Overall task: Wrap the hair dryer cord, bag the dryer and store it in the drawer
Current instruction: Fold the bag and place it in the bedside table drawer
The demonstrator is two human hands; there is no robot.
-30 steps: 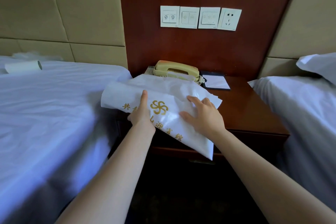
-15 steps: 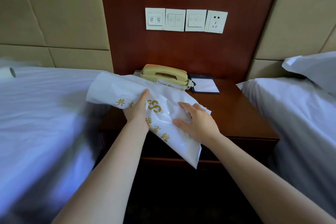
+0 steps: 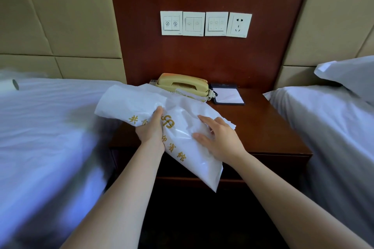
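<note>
A white bag (image 3: 129,103) with gold lettering lies across the front left of the dark wooden nightstand (image 3: 269,127), bulging on its left side; its lower corner hangs past the front edge. The hair dryer and its cord are hidden, presumably inside the bag. My left hand (image 3: 150,129) grips the bag's middle, thumb on top and fingers wrapped under it. My right hand (image 3: 218,139) rests on the bag's right part, fingers spread and pressing the plastic. The drawer front (image 3: 263,166) below the tabletop looks shut.
A beige telephone (image 3: 182,85) and a notepad in a dark holder (image 3: 227,96) sit at the back of the nightstand. Wall switches and a socket (image 3: 238,24) hang above. White beds flank both sides, a pillow (image 3: 350,75) at right, a white roll (image 3: 9,87) far left.
My left hand went from lying flat on the bag to gripping and bunching its middle. The bag has crumpled a little, and the view has shifted slightly left.
</note>
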